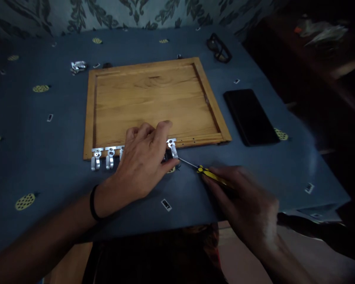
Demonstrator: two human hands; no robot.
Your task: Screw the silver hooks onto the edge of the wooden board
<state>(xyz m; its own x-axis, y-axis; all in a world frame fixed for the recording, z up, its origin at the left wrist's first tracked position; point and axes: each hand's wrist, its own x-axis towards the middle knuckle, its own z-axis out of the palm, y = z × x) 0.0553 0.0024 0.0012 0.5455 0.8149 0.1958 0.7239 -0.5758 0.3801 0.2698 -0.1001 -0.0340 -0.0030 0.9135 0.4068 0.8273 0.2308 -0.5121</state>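
Note:
A framed wooden board (154,102) lies on the table, with several metal hooks (111,157) along its near edge. My left hand (143,161) grips that edge, its fingers bent over the wood and its thumb beside the rightmost hook (172,148). Part of the hook row is hidden under this hand. My right hand (245,201), slightly blurred, is closed around a screwdriver (214,176) with a yellow and black handle. Its thin shaft points left, with the tip near the lower end of the rightmost hook and my left thumb. Small holes show in the edge right of that hook.
A dark blue patterned cloth (62,169) covers the table. Loose metal hooks (78,67) lie beyond the board's left corner. To the right are a black phone-like slab (251,116) and dark-framed glasses (219,48). The table's near edge runs close below my hands.

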